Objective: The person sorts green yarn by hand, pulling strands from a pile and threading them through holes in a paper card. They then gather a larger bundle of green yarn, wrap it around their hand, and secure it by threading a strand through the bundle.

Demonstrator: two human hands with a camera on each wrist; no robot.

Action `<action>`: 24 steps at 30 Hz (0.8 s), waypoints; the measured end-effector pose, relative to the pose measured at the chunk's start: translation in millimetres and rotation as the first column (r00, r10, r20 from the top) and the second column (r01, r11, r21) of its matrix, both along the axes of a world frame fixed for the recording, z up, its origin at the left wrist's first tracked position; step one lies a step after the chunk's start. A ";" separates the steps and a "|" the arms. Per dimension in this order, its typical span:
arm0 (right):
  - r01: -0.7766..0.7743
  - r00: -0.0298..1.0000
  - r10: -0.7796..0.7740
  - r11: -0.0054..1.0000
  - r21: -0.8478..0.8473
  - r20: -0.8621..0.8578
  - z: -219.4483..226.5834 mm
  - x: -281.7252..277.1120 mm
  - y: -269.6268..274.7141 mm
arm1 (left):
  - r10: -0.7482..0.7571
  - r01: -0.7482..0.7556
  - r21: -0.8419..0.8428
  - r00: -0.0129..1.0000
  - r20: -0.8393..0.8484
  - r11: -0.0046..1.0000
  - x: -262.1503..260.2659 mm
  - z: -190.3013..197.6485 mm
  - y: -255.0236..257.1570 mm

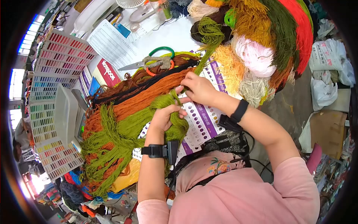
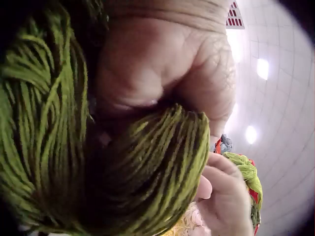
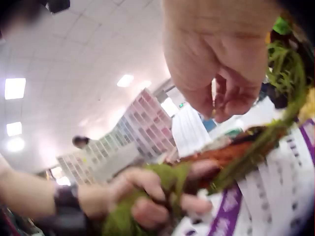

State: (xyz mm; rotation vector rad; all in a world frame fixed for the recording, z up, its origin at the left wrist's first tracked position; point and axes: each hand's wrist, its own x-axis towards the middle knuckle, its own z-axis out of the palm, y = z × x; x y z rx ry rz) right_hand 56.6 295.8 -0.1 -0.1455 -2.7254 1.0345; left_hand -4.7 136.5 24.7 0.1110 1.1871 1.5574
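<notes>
A thick hank of olive-green yarn (image 1: 128,127) lies across the table, with one end looped up through my left hand (image 1: 166,115). In the left wrist view the yarn loop (image 2: 162,167) fills that hand's grip. Just above it is my right hand (image 1: 199,89), fingers bent and fingertips brought together; in the right wrist view a thin yellowish strand (image 3: 214,113) shows at the pinch. A long green yarn strand (image 1: 209,56) runs from behind the right hand towards the back of the table. Rust-orange yarn (image 1: 149,93) and black yarn (image 1: 149,83) lie beyond the green hank.
Scissors (image 1: 158,62) with green and orange handles lie behind the yarn. White-and-purple cards (image 1: 203,115) lie beneath my hands. A heap of coloured yarn hanks (image 1: 257,54) stands at the back right. Tall colour-sample racks (image 1: 56,89) and a clear plastic box (image 1: 65,112) stand left.
</notes>
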 end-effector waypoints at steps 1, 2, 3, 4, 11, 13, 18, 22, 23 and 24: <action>0.008 0.995 -0.015 0.997 0.075 0.097 -0.8 0.3 -3.0 | 0.018 -0.019 -0.013 0.999 -0.034 1.000 1.4 0.0 -0.3; -0.010 0.996 0.000 0.994 0.107 0.090 -4.6 1.4 -3.1 | 0.047 -0.049 -0.047 0.997 -0.058 0.998 3.3 -1.3 -3.2; -0.027 0.996 0.015 0.990 0.140 0.083 -10.2 1.6 -2.7 | 0.075 -0.082 -0.078 0.994 -0.084 0.994 5.4 -3.7 -9.3; -0.043 0.997 0.030 0.984 0.171 0.076 -11.5 1.9 -3.2 | 0.102 -0.114 -0.111 0.989 -0.111 0.987 6.9 -3.2 -14.1; -0.008 1.000 0.011 0.979 -0.205 0.013 -12.0 14.2 2.5 | 0.277 -0.308 0.078 0.922 0.270 0.948 9.3 19.3 -18.8; -0.026 0.999 0.019 0.961 -0.275 -0.031 -11.1 13.8 2.0 | 0.267 -0.304 0.081 0.914 0.304 0.949 7.4 15.7 -14.7; -0.003 0.996 -0.032 0.911 -0.412 -0.078 -14.3 17.9 -0.6 | 0.169 -0.166 -0.038 0.983 0.079 0.985 -2.9 -1.0 12.4; 0.053 0.998 -0.070 0.723 -0.689 0.003 -13.2 16.6 -4.3 | -0.095 -0.013 -0.434 0.969 -0.226 0.901 3.0 -8.4 32.1; 0.042 0.997 -0.081 0.670 -0.741 -0.017 -12.5 14.7 -5.5 | -0.004 -0.063 -0.382 0.985 -0.172 0.922 2.1 -10.1 31.6; -0.086 0.986 -0.098 0.390 -0.917 -0.134 -17.0 9.2 -7.0 | 0.084 -0.117 -0.331 0.990 -0.111 0.936 -1.2 -15.2 29.0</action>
